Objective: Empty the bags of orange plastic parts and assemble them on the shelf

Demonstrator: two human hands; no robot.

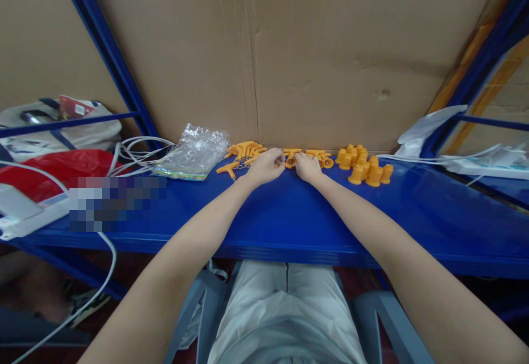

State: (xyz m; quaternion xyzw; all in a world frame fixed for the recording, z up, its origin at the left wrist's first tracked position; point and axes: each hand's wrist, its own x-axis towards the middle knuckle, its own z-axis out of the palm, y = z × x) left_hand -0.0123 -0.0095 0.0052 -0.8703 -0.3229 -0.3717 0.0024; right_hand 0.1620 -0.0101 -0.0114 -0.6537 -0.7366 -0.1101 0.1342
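Note:
My left hand (266, 167) is closed with its fingers curled inward, and a bit of orange plastic shows at the fingertips. Just to its right, my right hand (308, 167) rests among orange pieces with its fingers bent together; what they grip is hidden. An orange T-shaped piece (293, 151) lies behind the gap between the hands. Beside my left hand is a pile of orange T-shaped handles (244, 149) with thin metal chains, and one handle (226, 169) lies nearer the front. An orange piece with a round open end (328, 162) sits right of my right hand.
Several orange caps (366, 167) stand grouped at the right on the blue table (289, 221). A clear plastic bag (194, 149) lies at the left, near white cables (138, 146) and a power strip (35, 218). A cardboard panel (314, 61) closes off the back.

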